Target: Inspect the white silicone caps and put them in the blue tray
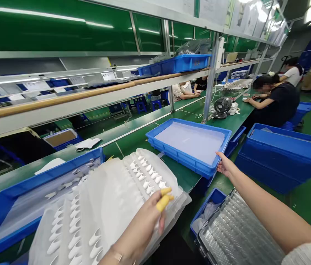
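My right hand (224, 165) grips the near right corner of a blue plastic tray (181, 159), which is lined with a pale sheet (191, 140) and sits on the green bench. Over the right part of a white molded tray (111, 191) hovers my left hand (151, 211), with yellow finger cots on two fingers. Its fingers are apart and nothing shows in them. Small white curved pieces (74, 224) fill rows of the molded tray on both sides, while its middle strip holds none that I can see.
At left lies another blue tray (42, 217) with loose pieces. Clear plastic trays (240, 228) and a small blue bin (213, 198) stand low at right. Blue crates (282, 158) line the aisle. Beyond are a black fan (222, 106), a metal post (212, 77) and seated people (279, 92).
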Tool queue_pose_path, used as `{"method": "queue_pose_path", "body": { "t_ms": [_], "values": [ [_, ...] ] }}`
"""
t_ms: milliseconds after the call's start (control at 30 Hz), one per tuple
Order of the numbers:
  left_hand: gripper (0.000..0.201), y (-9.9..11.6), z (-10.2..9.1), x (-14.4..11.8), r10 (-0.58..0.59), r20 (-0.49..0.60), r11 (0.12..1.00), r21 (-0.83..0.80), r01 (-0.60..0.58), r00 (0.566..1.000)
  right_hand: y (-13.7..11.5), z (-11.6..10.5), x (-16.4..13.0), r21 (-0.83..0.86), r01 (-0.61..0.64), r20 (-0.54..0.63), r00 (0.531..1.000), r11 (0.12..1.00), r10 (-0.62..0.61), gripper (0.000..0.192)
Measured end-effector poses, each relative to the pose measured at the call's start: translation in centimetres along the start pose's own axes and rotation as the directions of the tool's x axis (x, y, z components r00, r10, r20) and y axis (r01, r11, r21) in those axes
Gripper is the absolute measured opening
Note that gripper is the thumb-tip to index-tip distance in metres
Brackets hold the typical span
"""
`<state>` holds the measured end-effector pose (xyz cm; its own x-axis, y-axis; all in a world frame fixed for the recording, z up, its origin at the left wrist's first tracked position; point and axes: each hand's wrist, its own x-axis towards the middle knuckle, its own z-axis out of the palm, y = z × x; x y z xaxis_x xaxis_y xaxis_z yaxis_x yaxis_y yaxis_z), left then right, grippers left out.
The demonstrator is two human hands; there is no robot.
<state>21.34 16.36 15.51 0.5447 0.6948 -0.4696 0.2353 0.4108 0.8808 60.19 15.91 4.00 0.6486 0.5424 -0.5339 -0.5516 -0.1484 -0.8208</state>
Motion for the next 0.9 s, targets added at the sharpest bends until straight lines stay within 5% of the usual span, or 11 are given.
{"method": "queue_pose_path", "body": {
  "t_ms": [100,233,333,567,900],
  "values": [
    [0.039,2.4,3.6,6.4,-0.054,-0.144,0.959,-0.284,0.011,0.988,-0.4,-4.6,-2.5,0.028,0.008,-0.017,1.0,1.0,-0.007,0.017],
    [0.037,2.5,6.9,13.4,-0.156,-0.237,0.939,-0.336,0.07,0.959,-1.1,-10.3,-7.1,0.082,0.025,-0.018,1.0,0.996,-0.024,0.015],
    [0.045,1.8,8.4,16.1,-0.202,-0.229,0.931,-0.347,0.114,0.952,-0.8,-13.7,-10.9,0.122,-0.031,0.03,0.999,0.992,0.028,0.027],
    [0.06,1.6,10.5,17.1,-0.253,-0.149,0.932,-0.302,0.2,0.956,0.6,-17.7,-16.0,0.121,-0.113,-0.108,0.986,0.986,0.126,0.06],
    [0.041,3.2,13.6,14.6,-0.192,-0.128,0.971,-0.168,0.169,0.973,0.9,-20.2,-18.3,-0.084,-0.017,-0.244,0.97,0.996,-0.004,0.062]
  ]
}}
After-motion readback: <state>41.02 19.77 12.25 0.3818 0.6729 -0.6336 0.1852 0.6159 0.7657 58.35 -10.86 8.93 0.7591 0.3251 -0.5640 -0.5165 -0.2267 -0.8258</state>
